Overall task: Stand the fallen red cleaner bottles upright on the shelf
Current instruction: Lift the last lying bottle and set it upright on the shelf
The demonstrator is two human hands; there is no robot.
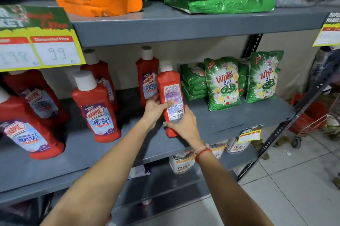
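Observation:
Both hands hold one red cleaner bottle [171, 89] with a white cap, nearly upright, its back label facing me, above the front of the grey middle shelf [220, 121]. My left hand [156, 108] grips its left side at mid-height. My right hand [184, 124] wraps its lower part near the base. Right behind it another red bottle [147, 77] stands upright. Further left, several more red bottles stand upright, one [95, 108] near the shelf's front and one [27, 128] at the far left.
Green detergent packs [222, 84] stand and lie on the right half of the same shelf. A yellow price sign [38, 42] hangs from the shelf above at left. Jars [182, 163] sit on the lower shelf. A red shopping trolley [309, 119] stands on the tiled floor at right.

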